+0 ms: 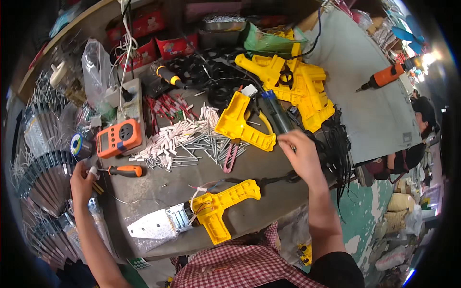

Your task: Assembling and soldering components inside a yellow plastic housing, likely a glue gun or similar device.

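My left hand (82, 184) is at the bench's left edge, fingers closed around something with a small white end. An orange-handled screwdriver (126, 171) lies beside it, and a solder spool (80, 146) stands just beyond. My right hand (302, 156) has its fingertips pressed together by the end of a yellow plastic housing half (244, 120) and a dark cylindrical tool (277, 114); what they pinch is hidden. Nearest me lies another yellow housing half (215, 211) with thin wires, joined to a pale metal plate (158, 225) partly in bubble wrap.
Long screws and white sleeves (180, 139) are heaped mid-bench, next to an orange meter (119, 138). Yellow housings (307, 91) pile at the back right. Black cables (338, 144) hang near my right arm. An orange power screwdriver (386, 76) is at far right; wired metal parts (45, 177) fill the left.
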`<state>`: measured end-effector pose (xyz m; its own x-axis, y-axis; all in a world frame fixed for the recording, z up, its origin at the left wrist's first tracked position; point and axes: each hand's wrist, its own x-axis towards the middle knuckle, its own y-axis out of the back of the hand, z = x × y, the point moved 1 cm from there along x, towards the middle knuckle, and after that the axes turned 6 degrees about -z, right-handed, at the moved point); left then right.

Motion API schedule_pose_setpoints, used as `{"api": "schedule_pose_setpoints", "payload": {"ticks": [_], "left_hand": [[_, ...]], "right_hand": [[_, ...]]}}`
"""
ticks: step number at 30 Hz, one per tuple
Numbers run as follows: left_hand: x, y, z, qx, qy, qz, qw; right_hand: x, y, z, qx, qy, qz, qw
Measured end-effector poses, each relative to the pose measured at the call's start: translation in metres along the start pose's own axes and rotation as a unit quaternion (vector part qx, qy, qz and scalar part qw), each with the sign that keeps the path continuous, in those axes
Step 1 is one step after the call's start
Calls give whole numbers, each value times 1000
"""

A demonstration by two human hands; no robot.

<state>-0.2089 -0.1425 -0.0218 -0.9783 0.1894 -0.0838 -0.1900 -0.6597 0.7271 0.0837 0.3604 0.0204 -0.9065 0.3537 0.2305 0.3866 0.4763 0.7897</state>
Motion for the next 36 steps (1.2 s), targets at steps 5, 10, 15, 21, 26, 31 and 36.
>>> {"api": "schedule_pose_setpoints", "payload": {"ticks": [5, 10, 15, 21, 26, 31, 36], "left_hand": [[-18, -2, 37, 142, 10, 55, 988], [-57, -6, 71, 118, -156, 138, 971], [-101, -1, 99, -6, -184, 158, 970], [-122, -42, 199, -20, -367, 50, 929], [-143, -72, 220, 4, -446, -13, 895], [-157, -84, 198, -33, -395, -64, 916], [-160, -92, 197, -71, -373, -93, 920]], "right_hand": [[99, -10, 25, -66, 82, 68, 992], [173, -47, 47, -206, 130, 126, 962], [182, -23, 60, 151, -29, 166, 974], [158, -5, 25, 18, 96, 78, 992], [192, -70, 58, -113, 12, 69, 991], [213, -79, 47, -114, -77, 6, 990], [212, -102, 38, -76, 42, 166, 982]]}}
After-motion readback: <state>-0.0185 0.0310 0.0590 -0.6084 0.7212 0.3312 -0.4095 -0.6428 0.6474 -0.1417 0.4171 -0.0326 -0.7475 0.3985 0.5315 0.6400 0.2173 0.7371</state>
